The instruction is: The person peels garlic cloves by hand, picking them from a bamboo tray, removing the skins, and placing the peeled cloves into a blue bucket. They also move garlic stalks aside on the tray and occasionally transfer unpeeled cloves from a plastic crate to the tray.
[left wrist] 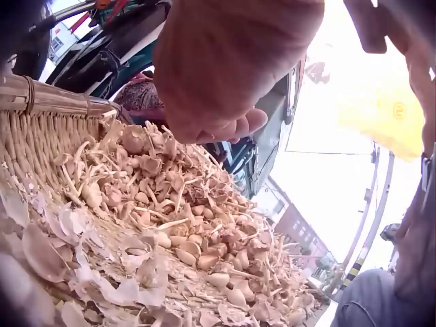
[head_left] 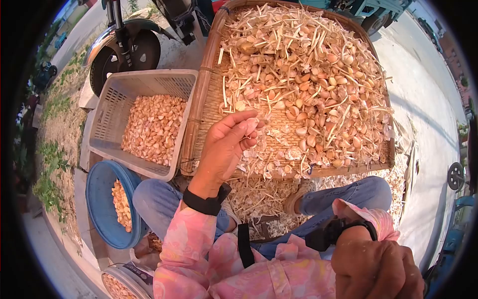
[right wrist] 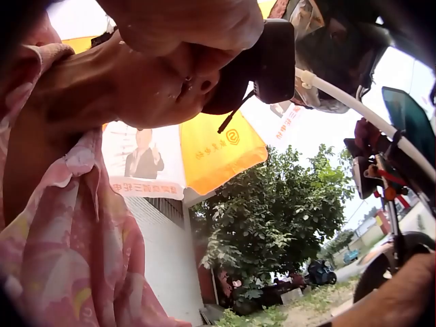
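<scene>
My left hand (head_left: 224, 142) is above the near edge of the woven tray (head_left: 201, 107), pinching a pale garlic clove (head_left: 252, 125) between thumb and fingers. In the left wrist view this hand (left wrist: 228, 68) hangs over heaped cloves (left wrist: 204, 252), stalks and skins. Raised close to the head camera, my right hand (head_left: 376, 261) has bent fingers, their tips hidden. The right wrist view has that hand (right wrist: 184, 27) up by the head, beside a black device (right wrist: 276, 61); nothing is seen in its grip.
Left of the tray are a grey plastic crate (head_left: 114, 112) of cloves and a blue bucket (head_left: 102, 219) with paler ones. Another bucket (head_left: 134, 274) stands at the lower left. A wheel (head_left: 142, 47) is behind the crate. Skins litter the ground between my feet.
</scene>
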